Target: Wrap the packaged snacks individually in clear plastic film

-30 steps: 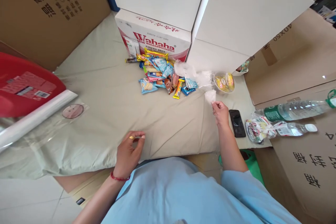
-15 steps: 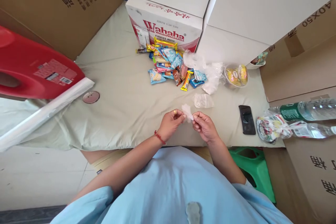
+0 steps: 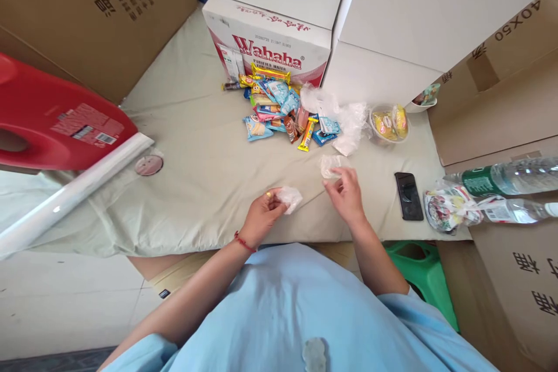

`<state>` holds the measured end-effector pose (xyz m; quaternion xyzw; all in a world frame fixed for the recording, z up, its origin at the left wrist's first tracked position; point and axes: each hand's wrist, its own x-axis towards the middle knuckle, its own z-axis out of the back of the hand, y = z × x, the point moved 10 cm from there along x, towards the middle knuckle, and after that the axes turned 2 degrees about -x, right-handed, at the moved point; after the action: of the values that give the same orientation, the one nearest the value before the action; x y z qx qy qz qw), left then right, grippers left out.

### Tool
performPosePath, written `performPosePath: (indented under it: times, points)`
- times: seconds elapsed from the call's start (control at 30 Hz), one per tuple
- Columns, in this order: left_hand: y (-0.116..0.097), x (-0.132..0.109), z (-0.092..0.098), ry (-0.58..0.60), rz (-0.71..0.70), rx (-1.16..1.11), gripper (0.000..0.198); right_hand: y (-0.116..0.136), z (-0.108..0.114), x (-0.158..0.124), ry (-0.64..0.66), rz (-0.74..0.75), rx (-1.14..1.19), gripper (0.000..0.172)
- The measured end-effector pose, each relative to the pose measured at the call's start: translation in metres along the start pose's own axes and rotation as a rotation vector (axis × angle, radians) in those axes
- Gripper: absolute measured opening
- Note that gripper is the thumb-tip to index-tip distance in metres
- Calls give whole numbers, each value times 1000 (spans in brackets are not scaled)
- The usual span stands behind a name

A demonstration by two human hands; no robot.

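My left hand (image 3: pixel 263 213) pinches a small crumpled clear plastic bag (image 3: pixel 290 199) between thumb and fingers, just above the cloth-covered table (image 3: pixel 209 186). To its right, my right hand (image 3: pixel 346 193) holds nothing, its thumb and forefinger apart. Those fingertips are at the near edge of another small clear plastic bag (image 3: pixel 331 164) lying on the cloth; whether they touch it I cannot tell. Farther back lies a pile of wrapped snacks (image 3: pixel 279 104), with more crumpled clear plastic bags (image 3: pixel 352 125) at its right side.
A Wahaba-style printed water carton (image 3: pixel 270 40) stands behind the snacks. On the right are a round tub of yellow packets (image 3: pixel 389 125), a phone (image 3: pixel 410 196) and plastic bottles (image 3: pixel 514 177). A red jug (image 3: pixel 65 110) and a plastic film roll (image 3: pixel 78 192) occupy the left.
My hands have separated. The left moved left with the small plastic bag; the right let go of it, opened and moved slightly forward to the other bag.
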<state>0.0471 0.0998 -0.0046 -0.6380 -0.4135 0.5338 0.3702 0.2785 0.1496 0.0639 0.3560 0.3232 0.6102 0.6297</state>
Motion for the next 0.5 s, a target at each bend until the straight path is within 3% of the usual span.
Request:
performPosePath:
  times: [0.07, 0.17, 0.33, 0.4, 0.5]
  points:
    - [10, -8, 25, -78, 29, -28, 63, -13, 16, 14, -81, 42, -276, 40]
    - [20, -26, 53, -147, 57, -50, 66, -29, 24, 28, -37, 55, -438, 26]
    - [29, -47, 75, -222, 88, -105, 63, 24, 86, 43, -443, 256, -517, 37]
    - [26, -48, 76, -242, 91, -103, 53, 40, 97, 68, -465, 283, -531, 41]
    - [15, -46, 71, -250, 76, -47, 37, 44, 93, 101, -382, 255, -495, 56]
